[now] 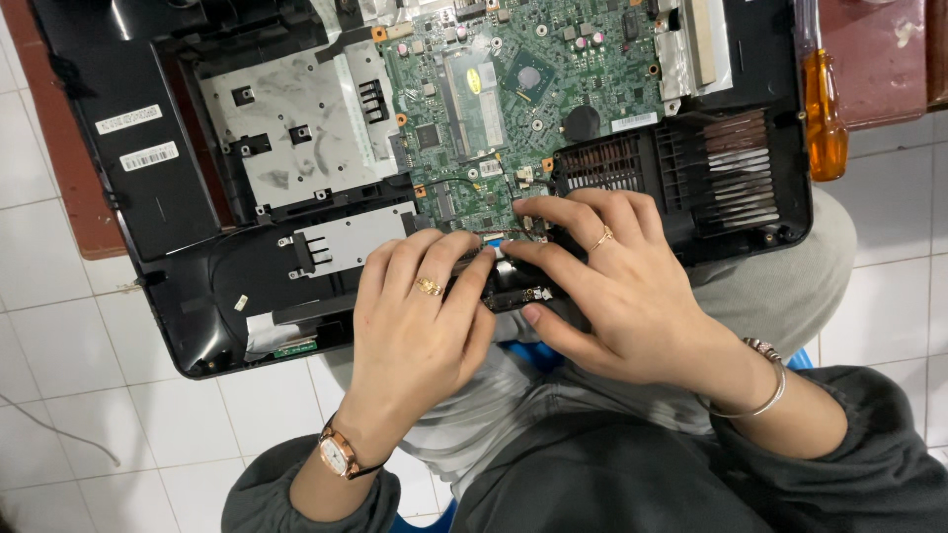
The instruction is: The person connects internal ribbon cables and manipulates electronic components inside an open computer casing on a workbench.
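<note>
Both your hands are down at the near edge of the opened laptop base (197,247). Your left hand (420,316) and right hand (612,296) pinch a small dark part (509,281) between their fingertips, each grip closed on it, just below the green circuit board (513,99).

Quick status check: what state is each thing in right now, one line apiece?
Laptop base: opened up, cover off, insides exposed.
Green circuit board: uncovered, seated in the base.
Small black part: at the base's near edge, pinched between both hands.
Left hand: fingers curled onto the black part.
Right hand: fingers pressed on the part.
Orange-handled screwdriver: lying unused on the table.
</note>
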